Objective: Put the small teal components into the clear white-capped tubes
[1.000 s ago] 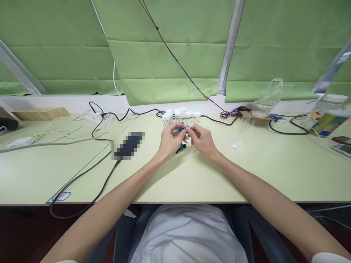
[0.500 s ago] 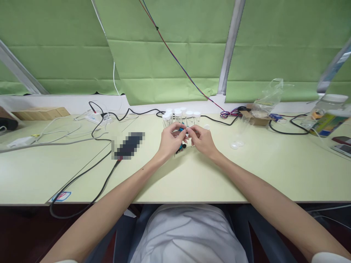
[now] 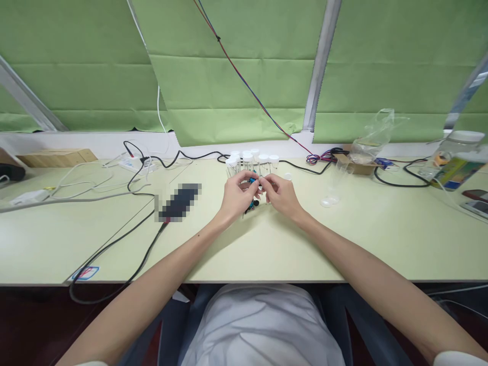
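Note:
My left hand point(image 3: 239, 194) and my right hand point(image 3: 282, 195) meet above the middle of the table, thumbs and forefingers pinched together fingertip to fingertip. Whatever lies in the pinch is too small and too covered to make out. A bit of bright blue point(image 3: 252, 179) shows between the fingers of my left hand; I cannot tell whether it is held or lies behind. Just below the hands lie small blue and black parts with thin wire-like legs point(image 3: 252, 206). Close behind stand several clear vials with white caps point(image 3: 247, 155), partly covered by my fingers.
A loose white cap point(image 3: 287, 177) lies right of my right hand, with clear lids point(image 3: 330, 201) farther right. A pixelated dark device point(image 3: 180, 202) on a black cable lies left. At the back right are a cardboard box point(image 3: 356, 165) and a large clear jar point(image 3: 459, 150).

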Action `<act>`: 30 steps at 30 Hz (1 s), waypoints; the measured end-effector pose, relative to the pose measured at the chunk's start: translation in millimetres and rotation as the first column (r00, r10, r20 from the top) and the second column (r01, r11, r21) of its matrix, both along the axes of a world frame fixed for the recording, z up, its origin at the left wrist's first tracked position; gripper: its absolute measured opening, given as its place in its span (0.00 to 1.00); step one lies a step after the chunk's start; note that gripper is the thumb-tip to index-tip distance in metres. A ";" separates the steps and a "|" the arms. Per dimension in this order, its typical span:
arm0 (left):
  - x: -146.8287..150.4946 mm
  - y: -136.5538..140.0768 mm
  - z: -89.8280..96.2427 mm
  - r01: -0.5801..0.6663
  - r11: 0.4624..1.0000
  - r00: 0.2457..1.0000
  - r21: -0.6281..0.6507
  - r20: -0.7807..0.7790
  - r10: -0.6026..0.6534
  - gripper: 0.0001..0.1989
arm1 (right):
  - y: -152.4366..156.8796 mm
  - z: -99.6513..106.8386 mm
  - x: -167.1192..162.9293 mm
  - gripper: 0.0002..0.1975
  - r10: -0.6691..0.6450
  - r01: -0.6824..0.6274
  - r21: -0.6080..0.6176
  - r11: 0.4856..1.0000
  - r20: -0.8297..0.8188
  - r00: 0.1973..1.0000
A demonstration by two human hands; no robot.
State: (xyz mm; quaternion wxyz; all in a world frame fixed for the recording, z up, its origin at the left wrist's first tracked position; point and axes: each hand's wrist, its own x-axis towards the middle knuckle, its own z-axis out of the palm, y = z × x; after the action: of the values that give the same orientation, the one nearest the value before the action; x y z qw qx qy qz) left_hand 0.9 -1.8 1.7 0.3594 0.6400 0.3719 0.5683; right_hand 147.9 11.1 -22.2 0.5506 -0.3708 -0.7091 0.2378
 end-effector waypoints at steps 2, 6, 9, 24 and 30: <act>0.0 0.0 -0.1 0.002 1.000 1.000 0.003 0.001 -0.002 0.08 | 0.1 -0.1 0.0 0.22 0.003 -0.003 0.001 1.000 0.000 1.000; 0.2 -1.1 0.6 0.003 1.000 1.000 0.000 0.003 -0.003 0.07 | -0.4 0.5 0.0 0.23 0.004 -0.004 -0.003 1.000 0.003 1.000; 0.3 -1.6 1.2 -0.003 1.000 1.000 0.001 -0.003 0.003 0.07 | -0.7 0.9 -0.1 0.22 0.007 -0.007 -0.001 1.000 0.003 1.000; 0.6 -1.4 0.7 -0.013 1.000 0.999 0.003 -0.030 0.013 0.06 | 0.2 1.1 1.2 0.23 0.006 -0.006 0.002 1.000 0.023 1.000; 0.5 -1.8 0.6 -0.018 1.000 0.999 0.004 -0.039 0.018 0.07 | 0.9 0.3 1.2 0.24 0.004 -0.004 -0.002 1.000 0.022 1.000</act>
State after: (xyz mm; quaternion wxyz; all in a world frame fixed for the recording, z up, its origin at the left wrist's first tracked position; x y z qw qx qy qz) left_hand 1.4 -3.6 2.3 0.3458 0.6481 0.3834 0.5598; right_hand 149.1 12.0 -21.9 0.5418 -0.3725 -0.7158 0.2353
